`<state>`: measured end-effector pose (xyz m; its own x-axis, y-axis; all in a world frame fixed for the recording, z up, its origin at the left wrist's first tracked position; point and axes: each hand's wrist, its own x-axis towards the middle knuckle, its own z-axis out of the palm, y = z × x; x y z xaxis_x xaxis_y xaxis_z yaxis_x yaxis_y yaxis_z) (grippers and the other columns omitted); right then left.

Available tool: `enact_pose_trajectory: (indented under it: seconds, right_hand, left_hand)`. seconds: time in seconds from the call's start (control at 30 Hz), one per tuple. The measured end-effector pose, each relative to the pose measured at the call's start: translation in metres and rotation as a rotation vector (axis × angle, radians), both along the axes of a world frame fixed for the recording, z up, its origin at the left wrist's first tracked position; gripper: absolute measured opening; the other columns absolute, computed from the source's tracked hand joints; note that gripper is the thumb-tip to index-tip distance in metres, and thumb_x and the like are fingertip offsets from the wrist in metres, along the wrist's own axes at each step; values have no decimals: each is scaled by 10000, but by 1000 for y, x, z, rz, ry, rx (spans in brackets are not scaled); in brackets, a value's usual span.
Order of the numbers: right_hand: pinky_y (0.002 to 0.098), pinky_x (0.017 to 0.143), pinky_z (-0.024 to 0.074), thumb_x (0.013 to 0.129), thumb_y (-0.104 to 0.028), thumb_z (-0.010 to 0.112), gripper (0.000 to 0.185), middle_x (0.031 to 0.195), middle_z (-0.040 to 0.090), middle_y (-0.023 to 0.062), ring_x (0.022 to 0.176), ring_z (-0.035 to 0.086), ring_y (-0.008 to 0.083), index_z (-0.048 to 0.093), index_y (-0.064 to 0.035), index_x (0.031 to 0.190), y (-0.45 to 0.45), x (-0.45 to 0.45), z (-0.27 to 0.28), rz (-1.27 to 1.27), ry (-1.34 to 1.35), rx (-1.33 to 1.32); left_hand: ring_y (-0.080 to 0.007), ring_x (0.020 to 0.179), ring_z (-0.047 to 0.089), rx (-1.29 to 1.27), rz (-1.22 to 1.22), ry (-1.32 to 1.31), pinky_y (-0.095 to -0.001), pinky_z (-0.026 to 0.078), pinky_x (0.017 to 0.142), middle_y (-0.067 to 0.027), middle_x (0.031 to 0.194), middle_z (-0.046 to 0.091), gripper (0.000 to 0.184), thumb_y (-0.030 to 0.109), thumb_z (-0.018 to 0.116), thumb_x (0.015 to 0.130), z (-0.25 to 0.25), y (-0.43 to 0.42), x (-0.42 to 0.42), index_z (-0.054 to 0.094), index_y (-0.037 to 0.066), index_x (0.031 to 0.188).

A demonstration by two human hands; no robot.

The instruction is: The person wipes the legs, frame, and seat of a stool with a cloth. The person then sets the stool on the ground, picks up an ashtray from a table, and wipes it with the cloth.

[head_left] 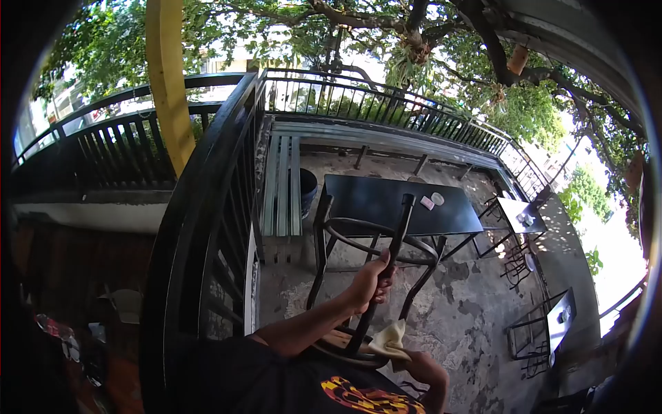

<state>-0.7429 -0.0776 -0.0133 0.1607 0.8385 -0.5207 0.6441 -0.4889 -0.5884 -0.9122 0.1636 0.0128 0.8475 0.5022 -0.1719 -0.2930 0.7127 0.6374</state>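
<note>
My left hand (373, 284) is wrapped round one dark metal leg of a stool (398, 240). The stool is upside down and tilted, its legs pointing up, with a ring brace joining them. Its round seat lies low, close to my body, and part of its wooden underside shows. A pale yellow cloth (389, 341) is in my right hand (424, 369), bunched against the rim of the seat. Some of the right fingers are hidden by the cloth.
A black table (372, 194) stands beyond the stool, with a small pink packet (427, 202) and a clear round item (438, 199) on it. A black railing (207, 179) runs along my left. A slatted bench (281, 186), a dark bin (308, 190) and smaller tables (518, 212) stand farther off.
</note>
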Motion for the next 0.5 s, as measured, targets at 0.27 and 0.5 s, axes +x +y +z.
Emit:
enact_pose_trajectory:
  seconds: [0.27, 0.5]
  right_hand:
    - [502, 1107, 416, 1018, -46, 474, 470, 1421, 524, 289, 1320, 509, 453, 456, -27, 1487, 70, 35, 7, -338, -610, 843]
    - [494, 1009, 446, 1081, -189, 422, 450, 1298, 572, 351, 1223, 536, 514, 400, 49, 1463, 86, 1, -45, -282, -211, 645]
  left_hand:
    - [-44, 481, 253, 28, -34, 11, -236, 232, 459, 80, 632, 330, 581, 719, 412, 1004, 7, -7, 4, 505, 158, 884]
    - [-46, 513, 254, 49, 8, 28, -230, 247, 479, 70, 660, 336, 595, 721, 428, 995, 15, -9, -3, 512, 135, 931]
